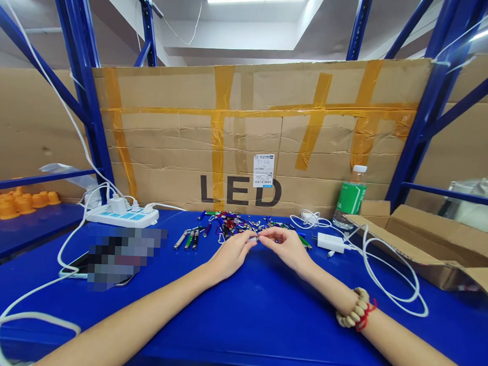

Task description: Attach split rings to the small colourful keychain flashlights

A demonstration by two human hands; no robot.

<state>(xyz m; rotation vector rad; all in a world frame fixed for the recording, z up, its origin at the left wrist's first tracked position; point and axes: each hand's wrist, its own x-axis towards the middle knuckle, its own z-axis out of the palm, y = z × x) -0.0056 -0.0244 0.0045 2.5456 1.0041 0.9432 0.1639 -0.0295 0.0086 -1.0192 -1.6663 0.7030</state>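
My left hand point(235, 254) is closed, thumb and fingers pinching a small silver tube point(252, 239), possibly a keychain torch. The fingertips of my right hand point(284, 246) are pinched together at the tube's other end and meet the left fingers. Both hands hover over the front edge of a pile of small metallic tubes point(228, 225) in red, green, purple, black and silver, some with clips. Left of the hands, several such tubes point(192, 238) lie side by side in a row. Fingers hide part of the held tube.
A white power strip point(123, 215) and a blurred-out flat object point(119, 258) lie left on the blue table point(258, 324). To the right are a white adapter point(330, 242), looped white cable point(417, 298), a green-labelled bottle point(350, 198) and an open cardboard box point(423, 250). A cardboard panel point(169, 136) stands behind.
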